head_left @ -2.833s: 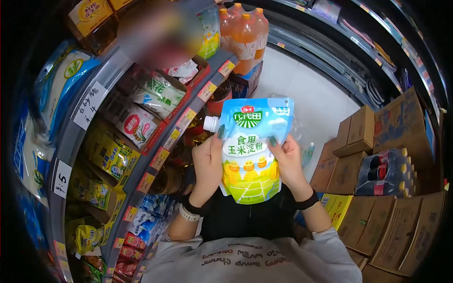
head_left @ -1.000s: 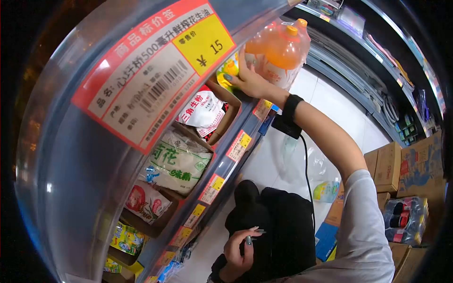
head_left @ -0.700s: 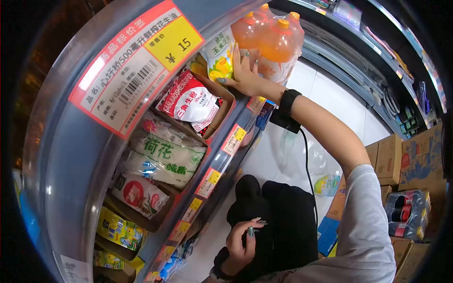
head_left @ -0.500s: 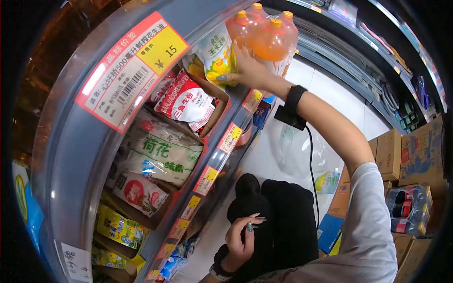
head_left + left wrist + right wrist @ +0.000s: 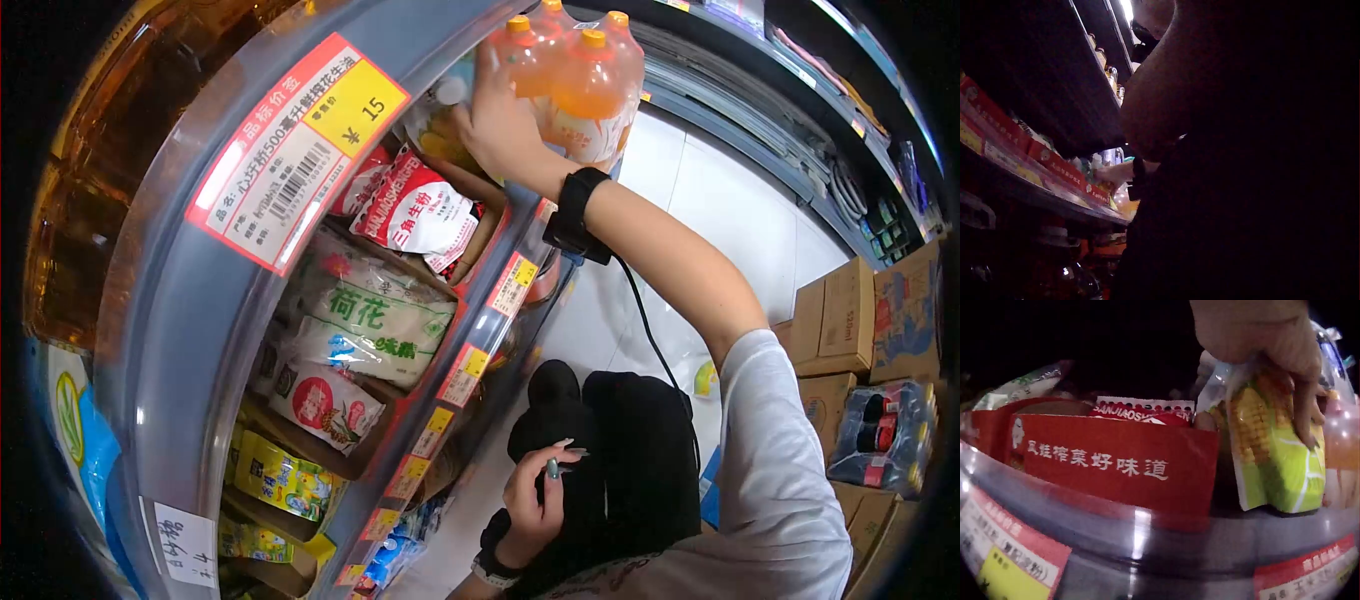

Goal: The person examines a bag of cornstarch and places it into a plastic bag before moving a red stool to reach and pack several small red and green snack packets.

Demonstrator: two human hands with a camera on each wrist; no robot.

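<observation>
Since half a second ago, your right hand [image 5: 500, 125] shifts from the pouch [image 5: 1260, 447]'s side across its front. Below runs the shelf [image 5: 1229, 534]; orange bottles [image 5: 600, 90] stand just beside, toward one o'clock; the pouch sits upright near twelve, your right fingers clamped around its top. At six, your left hand [image 5: 533, 505] is empty, loosely curled. You seem to be settling the pouch; next calls for steadying it while those fingers loosen.
</observation>
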